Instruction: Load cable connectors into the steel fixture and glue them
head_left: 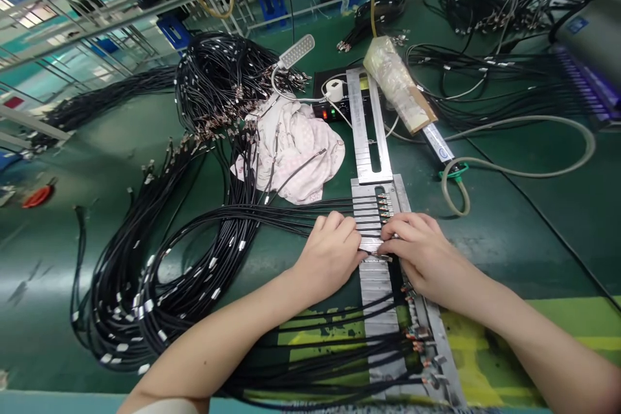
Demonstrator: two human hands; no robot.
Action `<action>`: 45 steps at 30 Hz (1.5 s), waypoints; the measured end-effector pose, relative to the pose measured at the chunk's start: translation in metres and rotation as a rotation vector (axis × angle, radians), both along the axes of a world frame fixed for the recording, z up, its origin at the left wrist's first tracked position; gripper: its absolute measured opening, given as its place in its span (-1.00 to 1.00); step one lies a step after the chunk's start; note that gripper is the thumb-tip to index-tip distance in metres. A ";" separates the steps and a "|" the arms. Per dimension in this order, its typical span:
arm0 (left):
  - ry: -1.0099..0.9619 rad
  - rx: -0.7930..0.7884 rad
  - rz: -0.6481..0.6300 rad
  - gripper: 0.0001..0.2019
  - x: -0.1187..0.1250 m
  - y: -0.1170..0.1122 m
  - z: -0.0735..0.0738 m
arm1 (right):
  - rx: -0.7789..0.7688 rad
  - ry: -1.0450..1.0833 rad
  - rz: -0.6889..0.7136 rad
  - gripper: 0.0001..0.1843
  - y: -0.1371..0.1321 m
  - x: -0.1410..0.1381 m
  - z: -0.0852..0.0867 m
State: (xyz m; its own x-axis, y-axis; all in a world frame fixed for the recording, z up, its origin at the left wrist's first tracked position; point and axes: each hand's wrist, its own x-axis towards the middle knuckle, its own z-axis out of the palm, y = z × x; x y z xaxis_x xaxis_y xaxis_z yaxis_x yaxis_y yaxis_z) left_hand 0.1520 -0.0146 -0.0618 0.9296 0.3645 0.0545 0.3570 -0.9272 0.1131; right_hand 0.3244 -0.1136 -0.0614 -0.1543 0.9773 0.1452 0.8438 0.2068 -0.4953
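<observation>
At the left edge of the frame, pliers with orange-red handles (pixel 39 196) lie on the green worktop (pixel 48 252). Next come a looped bundle of black cables (pixel 107 291) with small white tags, a denser coil of cables (pixel 218 71) in the upper left, and a crumpled pink cloth (pixel 305 155) above centre.

From the bundle, several black cables (pixel 310 210) run right to the centre, lying side by side across a slotted metal plate (pixel 376 281), with their metal-tipped ends (pixel 385 204) lined up near its right side. At the plate's left edge is the left hand (pixel 334 252), fingers bent down over the cable run; I cannot tell what they are closed on, as the back of the hand hides it. On the right side of the plate, the right hand (pixel 422 255) appears to pinch a cable end between thumb and index fingertip.

To do this well, I would keep the cable taut between the 2 hands, settle 1 cable per groove, and bring each tip level with the row above. Pressing beside the connector rather than on it should spare the terminals. The lower row of cable ends (pixel 417 336), just below the right hand, could be snagged by the wrist, so keep it raised
</observation>
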 end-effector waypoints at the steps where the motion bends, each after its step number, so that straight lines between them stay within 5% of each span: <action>1: 0.009 0.008 -0.018 -0.82 -0.001 -0.001 0.001 | 0.003 -0.001 -0.008 -0.59 0.000 0.001 -0.001; 13: -0.121 -0.070 -0.049 -0.74 -0.019 0.000 -0.014 | 0.069 -0.275 -0.044 -0.50 0.003 0.004 -0.007; 20: -0.054 -0.046 0.002 -0.82 -0.007 -0.001 -0.006 | 0.016 -0.310 -0.071 -0.59 0.009 -0.001 -0.001; 29: -0.153 0.141 -0.046 -0.81 -0.029 -0.001 -0.020 | 0.038 -0.067 -0.036 -0.53 0.005 0.018 -0.012; 35: 0.053 0.059 -0.064 -0.79 -0.028 0.001 -0.003 | 0.040 -0.089 -0.042 -0.55 0.002 0.023 0.004; 42: -0.079 -0.271 0.072 -0.86 -0.020 0.003 0.013 | 0.085 -0.122 -0.093 -0.56 0.001 0.030 0.012; 45: 0.003 -0.223 0.086 -0.82 -0.008 0.002 0.012 | 0.065 -0.129 -0.083 -0.57 0.000 0.030 0.011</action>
